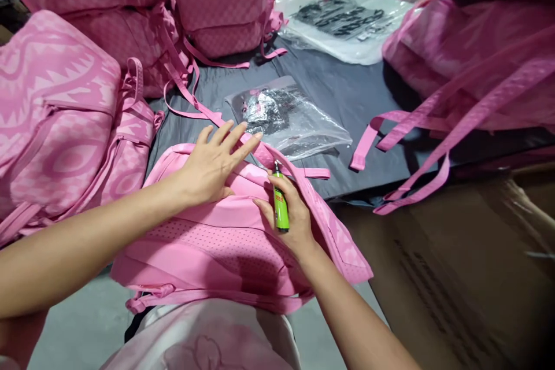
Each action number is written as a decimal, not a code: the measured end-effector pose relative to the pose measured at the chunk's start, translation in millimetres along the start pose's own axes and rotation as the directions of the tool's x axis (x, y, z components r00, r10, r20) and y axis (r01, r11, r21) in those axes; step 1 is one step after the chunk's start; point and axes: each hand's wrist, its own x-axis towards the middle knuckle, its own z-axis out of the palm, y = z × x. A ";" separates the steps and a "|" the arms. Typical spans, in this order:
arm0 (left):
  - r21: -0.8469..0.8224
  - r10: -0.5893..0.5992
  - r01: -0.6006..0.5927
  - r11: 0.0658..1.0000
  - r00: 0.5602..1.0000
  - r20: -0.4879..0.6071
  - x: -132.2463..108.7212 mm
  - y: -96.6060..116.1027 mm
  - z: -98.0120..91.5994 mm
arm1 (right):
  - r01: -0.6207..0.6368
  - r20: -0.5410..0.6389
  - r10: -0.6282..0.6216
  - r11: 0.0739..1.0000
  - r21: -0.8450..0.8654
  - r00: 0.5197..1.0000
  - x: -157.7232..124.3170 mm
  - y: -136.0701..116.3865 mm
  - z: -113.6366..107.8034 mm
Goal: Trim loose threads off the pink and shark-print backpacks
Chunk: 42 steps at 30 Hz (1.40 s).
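Note:
A pink backpack [203, 260] lies in front of me at the table's near edge, its dotted mesh panel facing up and its strap side toward my body. My left hand [212, 167] rests on its upper part with the fingers spread, and holds nothing. In my right hand [292, 214] is a small lime-green cylinder [281, 202] with a metal tip, a black end and a printed label; its exact kind I cannot make out. That hand is partly under the bag's patterned flap [338, 231], against the pink fabric.
Beyond the bag lies a clear plastic bag [303, 121] on the dark table cover [342, 89]. More pink backpacks stand at left [56, 121], behind [221, 0] and at right [485, 52], with dangling straps. A large clear-wrapped packet [347, 23] lies farther back. A cardboard box [455, 277] is at lower right.

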 end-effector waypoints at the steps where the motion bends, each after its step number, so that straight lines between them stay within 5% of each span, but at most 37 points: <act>1: -0.010 -0.004 0.003 1.000 0.997 -0.072 -4.7 3.7 4.5 | -0.003 0.014 0.003 1.000 -0.022 1.000 0.5 0.2 -1.7; 6: 0.032 -0.049 0.068 0.997 0.908 -0.415 -43.4 45.9 27.1 | -0.067 0.038 0.068 0.998 -0.016 0.997 5.9 -6.3 -14.8; 11: 0.058 -0.201 0.228 0.972 0.933 -0.299 -62.8 63.4 25.6 | -0.342 0.048 0.339 0.922 0.184 0.940 26.4 -35.5 -36.4; 14: -0.027 -0.243 0.244 0.969 0.938 -0.246 -60.1 62.1 23.9 | -0.470 0.165 0.441 0.816 0.336 0.882 44.1 -48.2 -47.1; 18: -0.162 -0.319 0.278 0.947 0.876 -0.362 -59.0 70.9 34.3 | -0.645 0.426 0.490 0.641 0.415 0.761 69.9 -35.9 -43.7; 22: -0.222 -0.350 0.275 0.935 0.809 -0.473 -61.6 77.8 51.2 | -0.712 0.424 0.576 0.510 0.482 0.699 88.4 -17.1 -28.8; 25: -0.215 -0.313 0.235 0.948 0.812 -0.492 -61.9 73.2 60.4 | -0.596 0.223 0.582 0.595 0.540 0.782 89.3 -25.5 -25.6; 28: -0.225 -0.268 0.177 0.958 0.832 -0.485 -60.8 65.4 65.2 | -0.373 -0.016 0.442 0.776 0.508 0.897 81.0 -47.3 -31.1; 30: -0.227 -0.248 0.154 0.962 0.842 -0.479 -59.5 61.3 66.9 | -0.281 -0.070 0.353 0.836 0.472 0.933 76.0 -58.0 -36.0; 32: -0.234 -0.240 0.141 0.962 0.846 -0.476 -57.9 58.7 67.9 | -0.356 0.083 0.359 0.814 0.458 0.930 75.3 -60.2 -38.4; 35: -0.255 -0.242 0.132 0.958 0.850 -0.468 -55.7 57.3 68.7 | -0.559 0.408 0.419 0.761 0.329 0.811 81.8 -49.5 -34.7; 37: -0.257 -0.249 0.139 0.956 0.848 -0.468 -54.9 57.4 69.1 | -0.552 0.464 0.413 0.806 0.214 0.784 87.7 -39.4 -28.6; 42: -0.252 -0.257 0.152 0.956 0.846 -0.468 -52.9 58.7 69.9 | -0.424 0.484 0.330 0.900 0.097 0.810 92.1 -29.2 -17.4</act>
